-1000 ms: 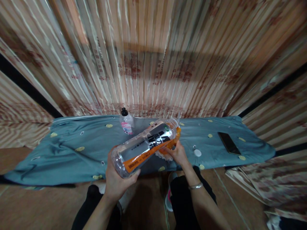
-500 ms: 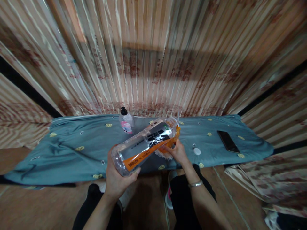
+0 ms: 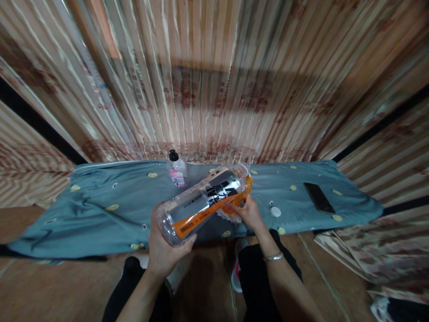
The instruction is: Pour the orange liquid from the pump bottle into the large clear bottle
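Note:
My left hand (image 3: 167, 250) is wrapped round the base of a large clear plastic bottle (image 3: 204, 201) with a silver and orange label. The bottle lies tilted, its mouth toward the upper right. At that end my right hand (image 3: 247, 213), with a silver bangle at the wrist, grips an orange see-through container (image 3: 248, 184), mostly hidden behind the bottle. A frilly whitish edge (image 3: 229, 216) shows beneath it; I cannot make out what it belongs to. Behind the large bottle stands a small clear bottle (image 3: 177, 172) with a black cap and pink label.
A teal cloth with yellow prints (image 3: 100, 197) covers the narrow surface before me. On it, to the right, lie a round white cap (image 3: 275, 211) and a dark phone (image 3: 319, 198). A pleated patterned curtain (image 3: 201, 89) hangs close behind; dark bars (image 3: 40, 120) flank it.

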